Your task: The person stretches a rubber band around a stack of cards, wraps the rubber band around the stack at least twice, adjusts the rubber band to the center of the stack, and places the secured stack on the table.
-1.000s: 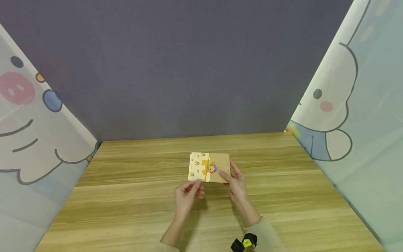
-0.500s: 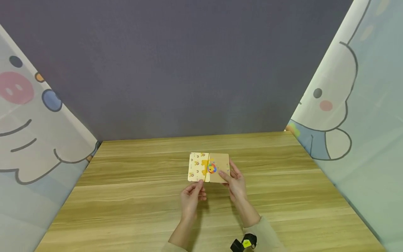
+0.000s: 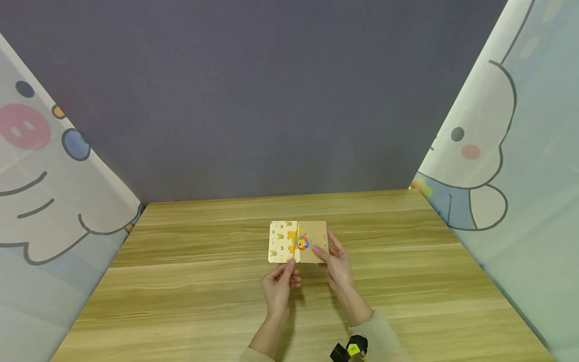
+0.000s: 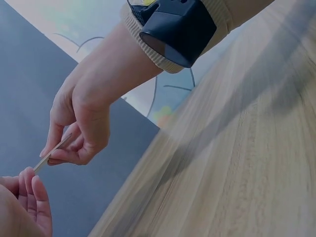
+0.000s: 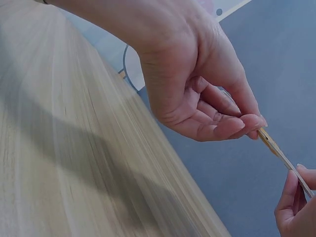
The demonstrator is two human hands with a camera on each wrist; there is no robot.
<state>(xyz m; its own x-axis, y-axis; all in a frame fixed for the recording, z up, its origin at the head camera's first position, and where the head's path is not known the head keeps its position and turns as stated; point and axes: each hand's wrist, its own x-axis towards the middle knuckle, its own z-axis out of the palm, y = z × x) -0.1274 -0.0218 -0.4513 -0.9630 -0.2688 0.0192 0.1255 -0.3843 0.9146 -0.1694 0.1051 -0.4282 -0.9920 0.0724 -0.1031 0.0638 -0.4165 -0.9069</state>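
A small booklet [image 3: 281,241] is held above the table, spread out. Its left part is cream with little bears, its right part plain tan with a colourful round bear picture. Along the seam runs a narrow yellow strip. My left hand [image 3: 277,292] pinches the lower edge close to that seam, thumb on top. From the right, my right hand [image 3: 339,266] grips the tan part, thumb on its face and fingers behind. Both wrist views show the booklet edge-on and thin, between my left hand [image 5: 197,84] and right hand [image 4: 84,113].
The wood-grain table [image 3: 181,281] spreads out beneath both hands. A dark grey panel [image 3: 271,100] stands at its back edge, with cartoon-printed curtains [image 3: 534,201] at the sides. A black camera [image 3: 348,349] is strapped at the right wrist.
My left hand has slid rightward along the booklet's lower edge to the seam. The booklet and right hand have shifted slightly left.
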